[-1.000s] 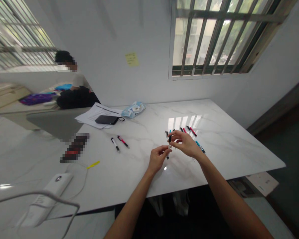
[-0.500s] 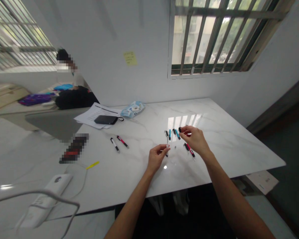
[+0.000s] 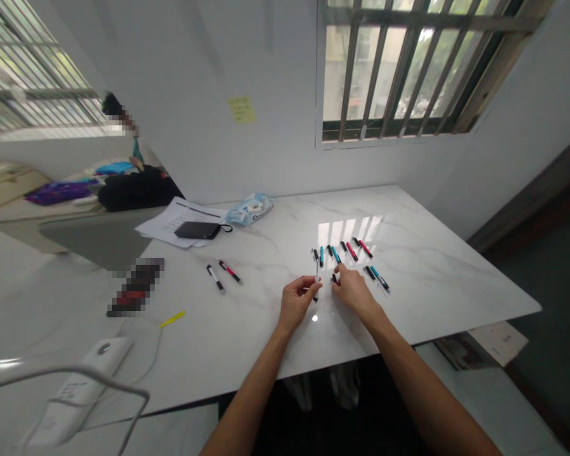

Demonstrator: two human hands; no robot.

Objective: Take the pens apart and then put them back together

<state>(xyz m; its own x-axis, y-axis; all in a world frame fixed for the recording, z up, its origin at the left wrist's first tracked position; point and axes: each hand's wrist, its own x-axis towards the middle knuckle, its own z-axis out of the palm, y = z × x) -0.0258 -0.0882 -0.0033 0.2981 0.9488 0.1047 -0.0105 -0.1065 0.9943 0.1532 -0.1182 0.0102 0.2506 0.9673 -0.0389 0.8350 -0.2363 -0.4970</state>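
My left hand (image 3: pixel 298 303) is closed on a pen barrel (image 3: pixel 316 291) held upright, with a thin refill (image 3: pixel 318 268) sticking up from it. Just to its right, my right hand (image 3: pixel 354 288) is pinched on a small black pen part (image 3: pixel 334 278), low over the table. Behind the hands lie taken-apart pens in a row: a blue barrel (image 3: pixel 322 256), another blue barrel (image 3: pixel 336 254), a red barrel (image 3: pixel 352 251) and a second red barrel (image 3: pixel 365 248), with black parts beside them. A further blue pen (image 3: pixel 380 278) in pieces lies right of my right hand.
A white pen (image 3: pixel 215 278) and a red pen (image 3: pixel 230 272) lie whole to the left. Farther back are papers (image 3: pixel 166 218), a black pouch (image 3: pixel 197 230) and a blue packet (image 3: pixel 250 209). A power strip (image 3: pixel 83 389) with a cable stands front left. A person sits beyond.
My right hand has moved down and left, toward my left hand, bringing the black part with it. Pen pieces it covered before now show. My left hand keeps its hold.
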